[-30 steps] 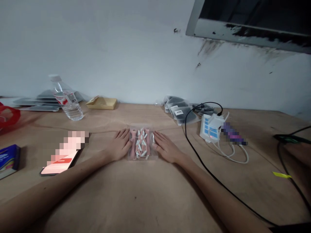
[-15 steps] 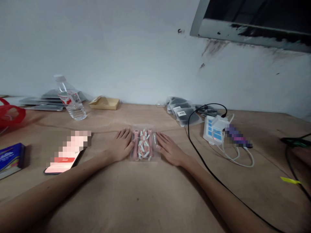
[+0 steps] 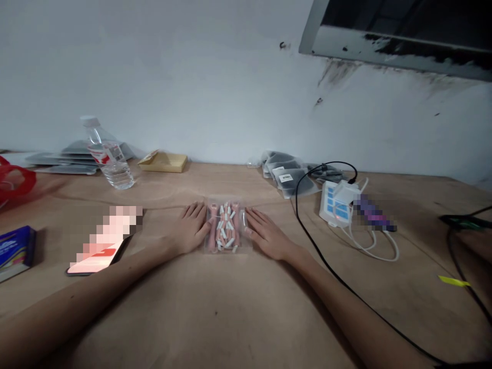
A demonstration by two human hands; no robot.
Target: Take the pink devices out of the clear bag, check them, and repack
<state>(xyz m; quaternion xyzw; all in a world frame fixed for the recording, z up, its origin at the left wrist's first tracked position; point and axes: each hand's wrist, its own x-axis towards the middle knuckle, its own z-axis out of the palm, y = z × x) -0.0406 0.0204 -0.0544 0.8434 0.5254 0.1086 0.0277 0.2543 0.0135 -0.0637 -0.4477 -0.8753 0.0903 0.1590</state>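
Note:
A clear plastic packet (image 3: 227,228) lies flat on the wooden table, holding pink cord-like pieces and several small white tube-shaped ends. My left hand (image 3: 192,228) rests palm down at its left edge, fingers stretched out, with the thumb touching the packet. At the right edge my right hand (image 3: 269,234) lies flat too, fingers extended and thumb close to the plastic. Neither hand grips anything. What exactly the pink pieces are, I cannot make out.
Left: a phone (image 3: 105,243), a blue packet (image 3: 16,252), a water bottle (image 3: 111,159) and a red plastic item (image 3: 17,182). Behind: a cardboard tray (image 3: 163,162) and grey pouches (image 3: 286,174). Right: a power strip (image 3: 334,205), a black cable (image 3: 307,230) and a yellow strip (image 3: 453,281).
The whole view has shifted very slightly, so everything sits a little further left and up. Both hands and the packet keep their places on the table.

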